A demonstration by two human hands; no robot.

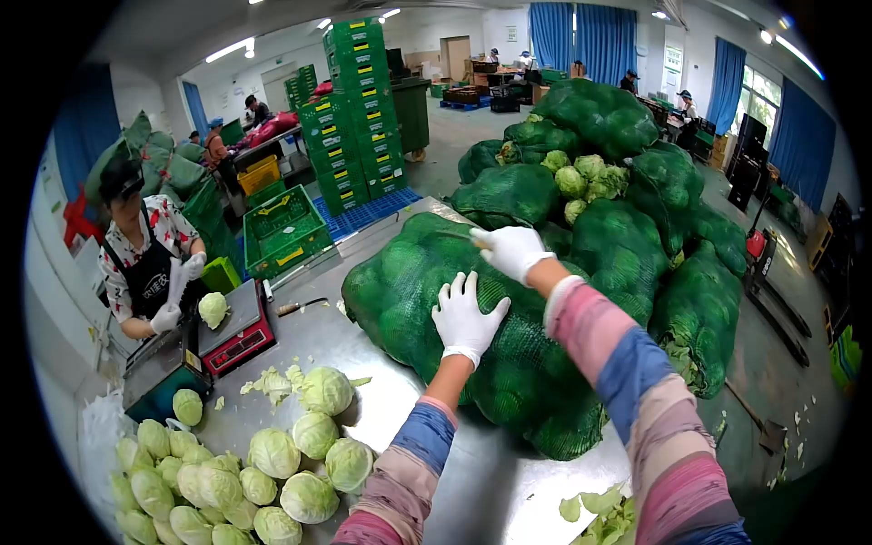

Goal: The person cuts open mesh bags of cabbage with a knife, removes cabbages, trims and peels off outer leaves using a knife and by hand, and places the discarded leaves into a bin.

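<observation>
A big green mesh sack [409, 286] full of round cabbages lies across the metal table in front of me. My left hand [467, 320], in a white glove, rests on the sack with its fingers spread. My right hand [514, 252], also gloved in white, is closed around the light-coloured handle of a knife [480, 239] above the top of the sack. The blade points left and shows only faintly against the mesh. Loose pale green cabbages [302, 497] are heaped at the table's lower left.
A second knife [300, 307] lies on the table near a red scale [238, 343] with a cabbage on it. A person in an apron [150, 263] stands behind the scale. More filled sacks [618, 245] are piled right. Green crates [359, 127] stand behind; a shovel [770, 436] is on the floor.
</observation>
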